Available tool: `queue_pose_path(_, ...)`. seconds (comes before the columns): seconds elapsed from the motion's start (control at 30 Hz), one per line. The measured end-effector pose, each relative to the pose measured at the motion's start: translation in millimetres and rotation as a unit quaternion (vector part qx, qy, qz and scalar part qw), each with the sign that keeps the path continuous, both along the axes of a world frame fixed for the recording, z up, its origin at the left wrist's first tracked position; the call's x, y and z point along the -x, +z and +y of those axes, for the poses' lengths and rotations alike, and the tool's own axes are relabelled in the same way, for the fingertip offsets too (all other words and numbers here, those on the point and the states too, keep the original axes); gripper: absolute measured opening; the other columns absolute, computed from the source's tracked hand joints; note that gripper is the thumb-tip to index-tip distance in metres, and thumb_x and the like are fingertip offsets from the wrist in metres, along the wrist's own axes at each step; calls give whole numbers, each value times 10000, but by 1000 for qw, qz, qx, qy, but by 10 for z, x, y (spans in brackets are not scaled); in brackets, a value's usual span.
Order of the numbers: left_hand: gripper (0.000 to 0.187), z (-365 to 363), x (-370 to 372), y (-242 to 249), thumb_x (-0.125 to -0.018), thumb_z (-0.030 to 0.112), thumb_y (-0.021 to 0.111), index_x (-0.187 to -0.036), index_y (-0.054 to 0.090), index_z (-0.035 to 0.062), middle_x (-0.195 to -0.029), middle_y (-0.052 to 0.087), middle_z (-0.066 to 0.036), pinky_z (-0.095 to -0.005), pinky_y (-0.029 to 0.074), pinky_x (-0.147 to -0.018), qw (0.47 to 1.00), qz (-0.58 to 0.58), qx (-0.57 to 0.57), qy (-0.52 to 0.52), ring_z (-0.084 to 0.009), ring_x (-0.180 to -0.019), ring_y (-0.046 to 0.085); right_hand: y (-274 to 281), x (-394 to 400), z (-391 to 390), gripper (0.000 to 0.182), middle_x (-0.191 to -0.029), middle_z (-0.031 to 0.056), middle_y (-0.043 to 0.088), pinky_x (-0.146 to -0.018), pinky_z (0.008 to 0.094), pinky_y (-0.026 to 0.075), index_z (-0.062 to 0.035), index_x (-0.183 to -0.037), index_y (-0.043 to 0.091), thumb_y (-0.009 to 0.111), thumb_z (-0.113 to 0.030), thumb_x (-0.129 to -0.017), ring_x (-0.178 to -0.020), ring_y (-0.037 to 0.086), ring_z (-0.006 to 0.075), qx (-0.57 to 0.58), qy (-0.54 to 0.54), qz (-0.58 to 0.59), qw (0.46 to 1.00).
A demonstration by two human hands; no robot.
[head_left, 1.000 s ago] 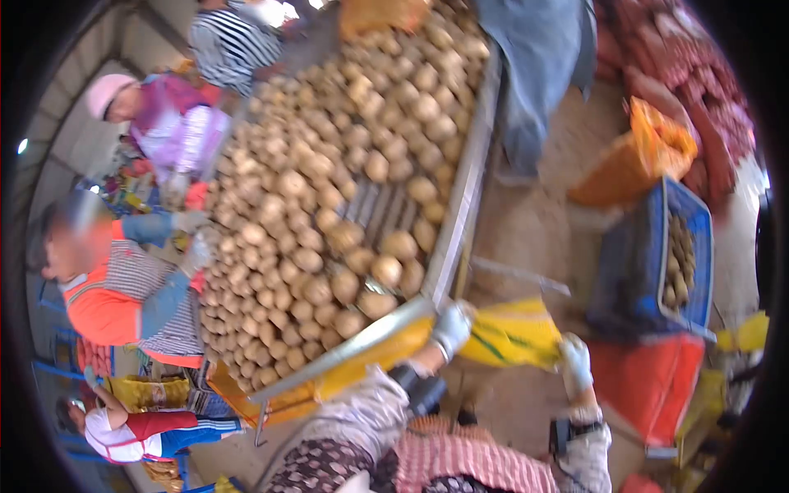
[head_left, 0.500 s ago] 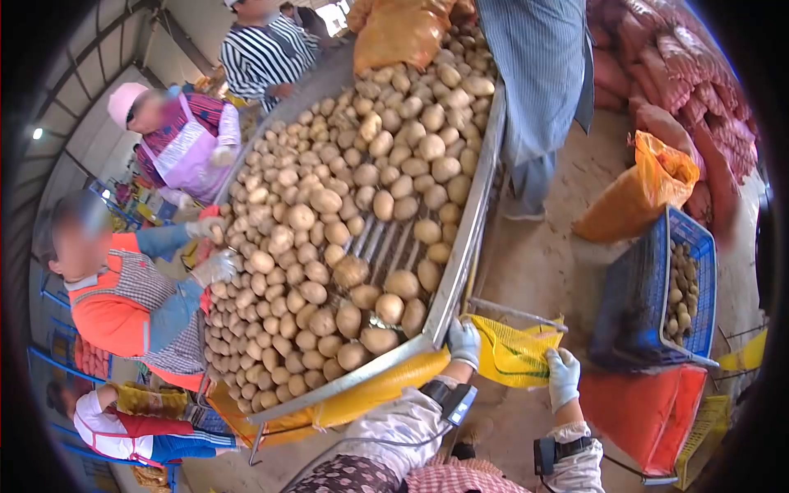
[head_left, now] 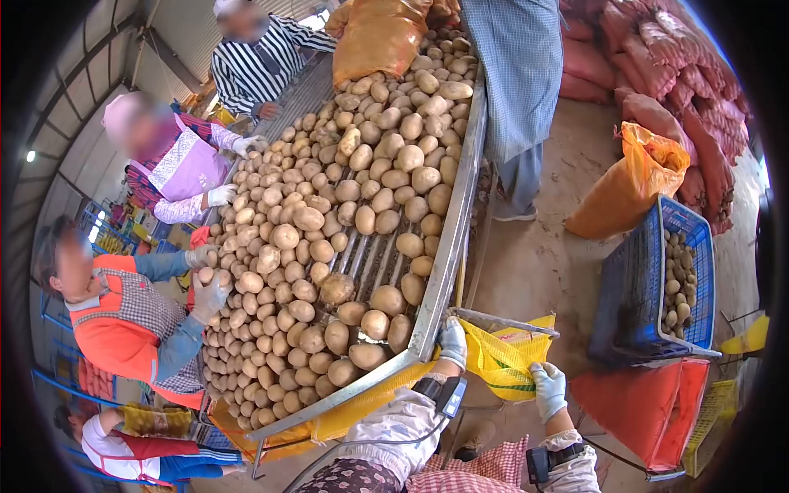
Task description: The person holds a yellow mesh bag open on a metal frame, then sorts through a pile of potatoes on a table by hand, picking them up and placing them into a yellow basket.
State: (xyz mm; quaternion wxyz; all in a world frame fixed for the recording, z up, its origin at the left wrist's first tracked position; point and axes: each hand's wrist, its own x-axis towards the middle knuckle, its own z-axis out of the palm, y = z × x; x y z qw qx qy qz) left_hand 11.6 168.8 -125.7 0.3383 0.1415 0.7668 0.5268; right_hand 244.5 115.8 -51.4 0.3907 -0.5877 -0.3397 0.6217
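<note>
A yellow mesh bag (head_left: 501,355) hangs from a metal bar at the corner of the sorting table (head_left: 417,335). My left hand (head_left: 453,342), in a pale glove, has its fingers closed at the bag's left upper edge, beside the table corner. On the bag's right side, my gloved right hand (head_left: 548,389) pinches the mesh. The bag looks slack, with its mouth spread along the bar. Many potatoes (head_left: 308,218) cover the slatted table to the left of the bag.
Several people in gloves stand along the table's far side, one in orange (head_left: 123,329). Another person in blue (head_left: 518,82) stands at the right edge. At right are an orange sack (head_left: 616,189), a blue crate (head_left: 629,287) and a red bag (head_left: 637,403).
The bag hangs lower and wider, and my right hand has moved slightly down and left with it. Across the table, the co-worker in orange has lifted a hand holding a potato.
</note>
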Motion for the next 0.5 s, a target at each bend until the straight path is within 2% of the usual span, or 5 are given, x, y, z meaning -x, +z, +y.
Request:
queue_pose_path(0.13,414,-50,154,-455,-1011,288,355,-1178,570,-24,-1203,582,-132,-323,446,-931,999,-34,-13,-38,-208,-1063,549,22,14,-37,178,-818,16,659,-647,258,471,13,-924,672,639,-160,-898,-706,551,89,24,7,2,1000)
queue_pose_path(0.2,413,-98,167,-436,-1001,298,371,-1173,581,-13,-1164,594,-112,-323,440,-937,979,167,-55,-101,-204,-1044,552,-83,-42,-38,188,-828,22,659,-650,261,475,17,-934,670,632,-165,-902,-713,556,93,20,16,-2,1000)
queue_pose_path(0.33,381,-215,-31,205,-989,277,406,-1169,566,-19,-1073,595,-106,-336,431,-925,982,129,-110,-82,-221,-989,546,-377,-99,-164,196,-829,19,660,-651,263,480,15,-948,671,636,-170,-894,-726,568,95,49,9,20,999)
queue_pose_path(0.47,341,-389,61,242,-997,324,423,-1129,530,28,-998,588,-85,-311,458,-827,969,119,-130,-172,-186,-894,545,-411,-68,-263,176,-816,1,654,-622,250,476,6,-929,681,647,-159,-879,-698,563,88,77,-20,36,996)
queue_pose_path(0.5,306,-409,21,292,-1000,343,419,-1059,525,62,-906,581,-61,-304,468,-774,962,131,-170,-166,-164,-825,543,-447,-90,-295,177,-814,-2,652,-618,248,475,4,-930,682,651,-162,-878,-690,562,86,86,-25,48,995)
